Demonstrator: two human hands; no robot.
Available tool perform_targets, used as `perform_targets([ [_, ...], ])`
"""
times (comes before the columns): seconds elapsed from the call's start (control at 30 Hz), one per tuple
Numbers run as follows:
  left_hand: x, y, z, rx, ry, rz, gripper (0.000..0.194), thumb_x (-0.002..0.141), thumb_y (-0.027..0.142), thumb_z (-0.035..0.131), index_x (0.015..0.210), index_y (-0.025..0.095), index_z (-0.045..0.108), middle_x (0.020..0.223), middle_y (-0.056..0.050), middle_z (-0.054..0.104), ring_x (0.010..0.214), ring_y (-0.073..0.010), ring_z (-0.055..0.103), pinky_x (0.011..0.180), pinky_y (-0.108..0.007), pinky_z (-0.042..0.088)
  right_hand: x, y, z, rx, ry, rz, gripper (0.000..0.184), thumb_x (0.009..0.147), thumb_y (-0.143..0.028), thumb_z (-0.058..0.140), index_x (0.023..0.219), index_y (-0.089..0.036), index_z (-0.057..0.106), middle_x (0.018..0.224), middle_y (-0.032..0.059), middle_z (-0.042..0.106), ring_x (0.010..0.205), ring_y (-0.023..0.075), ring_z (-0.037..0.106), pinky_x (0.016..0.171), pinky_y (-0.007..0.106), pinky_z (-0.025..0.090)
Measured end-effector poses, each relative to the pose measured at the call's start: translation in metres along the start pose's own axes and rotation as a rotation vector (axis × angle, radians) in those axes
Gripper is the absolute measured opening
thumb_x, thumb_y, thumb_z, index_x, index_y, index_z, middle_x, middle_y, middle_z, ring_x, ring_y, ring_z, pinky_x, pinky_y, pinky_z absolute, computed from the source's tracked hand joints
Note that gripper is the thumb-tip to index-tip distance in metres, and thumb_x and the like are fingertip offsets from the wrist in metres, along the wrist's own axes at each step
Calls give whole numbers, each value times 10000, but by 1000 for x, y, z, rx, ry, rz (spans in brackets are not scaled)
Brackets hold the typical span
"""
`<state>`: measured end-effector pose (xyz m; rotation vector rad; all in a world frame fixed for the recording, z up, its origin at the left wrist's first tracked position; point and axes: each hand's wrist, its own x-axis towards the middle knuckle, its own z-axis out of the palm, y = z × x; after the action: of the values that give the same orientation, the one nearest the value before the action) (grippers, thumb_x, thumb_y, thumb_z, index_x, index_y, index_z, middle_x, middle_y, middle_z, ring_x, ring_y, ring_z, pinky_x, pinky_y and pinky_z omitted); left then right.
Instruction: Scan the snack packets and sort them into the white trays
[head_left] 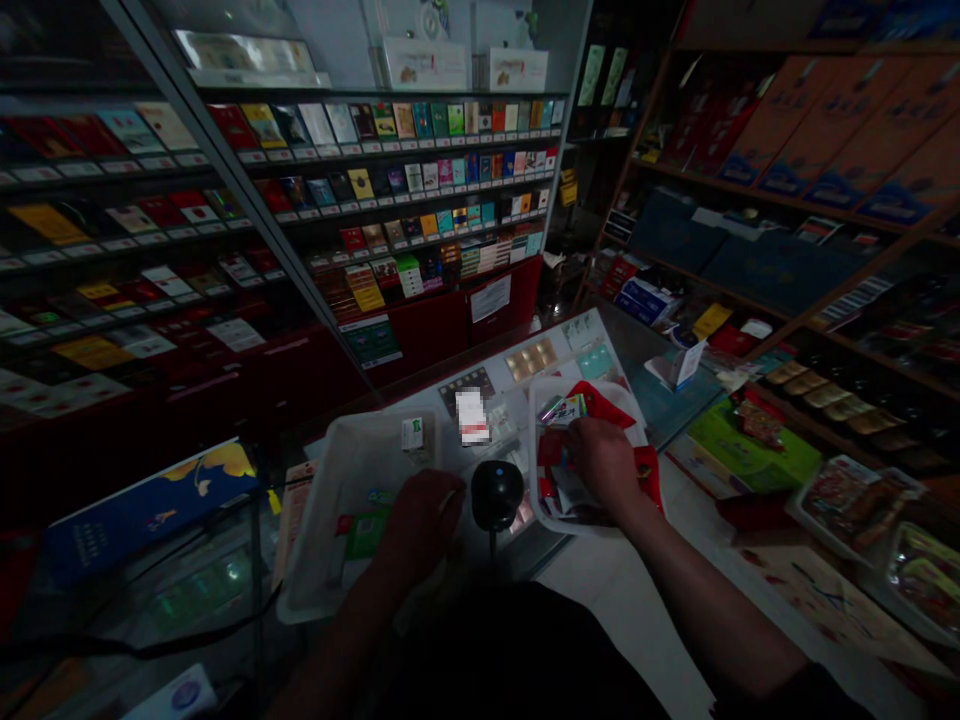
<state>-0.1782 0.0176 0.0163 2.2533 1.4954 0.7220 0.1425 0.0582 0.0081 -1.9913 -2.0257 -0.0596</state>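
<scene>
My right hand (604, 460) reaches into the white plastic bin (534, 450) on the right, fingers closed at a small shiny packet (564, 410) with green and white print. Under and around it lie red packets (604, 402). My left hand (424, 520) is over the right edge of the other white bin (345, 425), its fingers curled together; what they hold, if anything, is too dark to make out. That bin holds a green packet (365, 535) and a small white box (412, 433). Between the hands stands a black rounded device (496, 495) on a thin stem.
A white card (472, 415) lies on the glass counter beyond the device. Shelves of small boxes (420, 120) rise behind the counter. A blue flat box (150, 505) lies at the left, with a black strap (142, 652) nearby. Food trays (855, 505) and a green box (754, 450) are at the right.
</scene>
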Motion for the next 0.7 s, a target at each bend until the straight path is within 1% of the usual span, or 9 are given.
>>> perform_targets([
  [0.1,9,6,5,-46,-10,-2,152,947,263,569,973,228,714,967,-61,753,926,-228,692,894,-405,540,9,7,-9,163,146,111,214,1002,-278,478,981,-175,665,850,89,718,778,229,644,710,307,399],
  [0.17,15,9,8,-92,-25,-25,154,936,271,580,986,229,720,986,-59,758,945,-228,699,905,-405,546,12,7,-18,266,219,160,234,1003,-319,475,1013,-176,661,860,86,722,764,229,645,692,305,404],
  [0.27,26,16,10,-163,-29,-81,159,919,281,592,997,233,721,1028,-55,765,983,-233,706,937,-416,546,13,4,-35,422,298,229,250,988,-371,496,988,-189,666,853,78,724,771,233,643,703,311,421],
  [0.33,35,20,11,-207,-33,-115,164,912,277,589,1011,234,713,1060,-55,766,1013,-236,704,960,-426,542,12,1,-44,536,323,283,252,971,-403,523,936,-199,667,836,64,721,765,228,635,704,312,430],
  [0.43,50,24,14,-273,-10,-139,213,885,245,605,1083,233,682,1105,-51,757,1039,-229,698,971,-423,540,11,-2,-49,717,292,337,251,942,-426,559,888,-204,661,807,36,710,728,206,614,687,301,443],
  [0.57,70,25,17,-330,72,-152,315,864,224,636,1179,234,632,1185,-48,740,1069,-217,689,979,-413,538,8,-5,-44,915,210,349,243,913,-430,588,847,-203,645,750,5,683,654,174,576,639,280,447],
  [0.63,79,24,18,-370,78,-152,358,865,230,648,1220,239,607,1245,-51,731,1107,-219,688,998,-418,533,6,-6,-40,983,169,356,242,906,-438,597,855,-205,642,756,4,688,648,171,581,625,277,458],
  [0.7,85,22,18,-419,56,-144,405,868,236,656,1266,241,581,1272,-51,732,1126,-217,693,1016,-417,526,5,-8,-36,1041,133,372,243,901,-447,607,865,-209,640,761,6,694,638,172,590,608,278,469],
])
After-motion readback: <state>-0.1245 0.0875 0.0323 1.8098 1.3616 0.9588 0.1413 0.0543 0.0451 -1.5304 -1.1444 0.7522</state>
